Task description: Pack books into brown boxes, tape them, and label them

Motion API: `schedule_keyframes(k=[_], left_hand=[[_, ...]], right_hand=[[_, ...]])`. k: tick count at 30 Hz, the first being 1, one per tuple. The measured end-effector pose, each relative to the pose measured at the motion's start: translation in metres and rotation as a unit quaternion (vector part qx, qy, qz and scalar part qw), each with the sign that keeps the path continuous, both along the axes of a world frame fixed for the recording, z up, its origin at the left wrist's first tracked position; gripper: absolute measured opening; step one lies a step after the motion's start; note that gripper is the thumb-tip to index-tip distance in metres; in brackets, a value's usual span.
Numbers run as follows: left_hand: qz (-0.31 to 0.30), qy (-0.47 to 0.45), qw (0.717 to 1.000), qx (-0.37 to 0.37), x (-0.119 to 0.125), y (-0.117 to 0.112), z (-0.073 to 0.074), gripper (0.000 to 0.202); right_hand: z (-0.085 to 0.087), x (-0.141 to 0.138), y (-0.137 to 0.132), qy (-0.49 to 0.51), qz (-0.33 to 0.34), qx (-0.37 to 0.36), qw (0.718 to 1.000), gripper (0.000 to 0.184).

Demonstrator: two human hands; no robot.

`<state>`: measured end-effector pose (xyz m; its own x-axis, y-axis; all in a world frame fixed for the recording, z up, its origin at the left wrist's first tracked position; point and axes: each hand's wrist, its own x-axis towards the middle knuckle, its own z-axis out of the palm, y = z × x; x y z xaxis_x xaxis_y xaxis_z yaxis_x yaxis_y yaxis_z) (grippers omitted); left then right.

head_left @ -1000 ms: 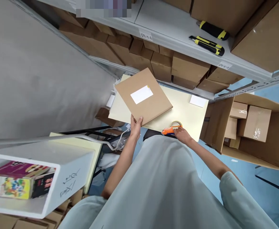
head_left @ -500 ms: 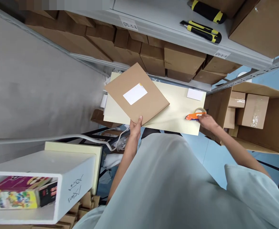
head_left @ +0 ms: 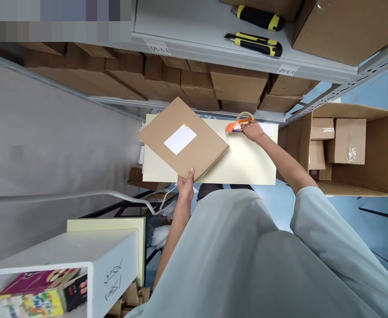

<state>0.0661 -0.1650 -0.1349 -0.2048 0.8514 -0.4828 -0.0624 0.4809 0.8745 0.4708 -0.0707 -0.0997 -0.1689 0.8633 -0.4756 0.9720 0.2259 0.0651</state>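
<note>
Steadying the flat box (head_left: pixel 195 148) is best done at its near corner, which is held in the left hand (head_left: pixel 186 186) over the left part of the cream table (head_left: pixel 247 161); whether the two touch cannot be told. The tape dispenser (head_left: pixel 235 127) is gripped in the right hand (head_left: pixel 252 131) near the table's far edge, best kept clear of the white label (head_left: pixel 180 139).

Metal shelf (head_left: pixel 187 22) w/ 2 blk/yel cutters (head_left: pixel 256 43), beyond R hand (head_left: pixel 252 131).
From where I stand: cdbd boxes (head_left: pixel 240 84) line the lvl below, also past both hands. R of R hand, big open carton (head_left: pixel 382 154) w/ smaller boxes (head_left: pixel 350 139) inside. Behind & L of L hand (head_left: pixel 185 187), white bin (head_left: pixel 127 247) w/ scribbled side, bright printed items (head_left: pixel 36 282) in it.
</note>
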Motion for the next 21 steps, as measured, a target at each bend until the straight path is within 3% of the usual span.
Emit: schedule_keyframes(k=[5, 12, 16, 18, 21], left_hand=[[-0.03, 0.038, 0.999, -0.014, -0.001, 0.005, 0.008, 0.071], [-0.064, 0.044, 0.996, -0.033, -0.009, -0.005, 0.029, 0.066], [-0.084, 0.037, 0.995, -0.049, -0.054, 0.005, 0.054, 0.059], [-0.119, 0.021, 0.991, -0.056, -0.086, 0.025, 0.068, 0.062], [-0.171, 0.075, 0.98, -0.073, -0.125, 0.064, 0.082, 0.057]], right_hand=[[-0.003, -0.035, 0.0, 0.013, 0.052, 0.022, 0.998, 0.033], [0.009, -0.034, -0.037, 0.032, 0.052, 0.016, 0.998, 0.032], [0.022, -0.047, -0.074, 0.063, 0.037, 0.008, 0.997, 0.033], [0.027, -0.06, -0.095, 0.081, 0.049, 0.012, 0.995, 0.032], [0.029, -0.089, -0.127, 0.099, 0.09, 0.012, 0.991, 0.03]])
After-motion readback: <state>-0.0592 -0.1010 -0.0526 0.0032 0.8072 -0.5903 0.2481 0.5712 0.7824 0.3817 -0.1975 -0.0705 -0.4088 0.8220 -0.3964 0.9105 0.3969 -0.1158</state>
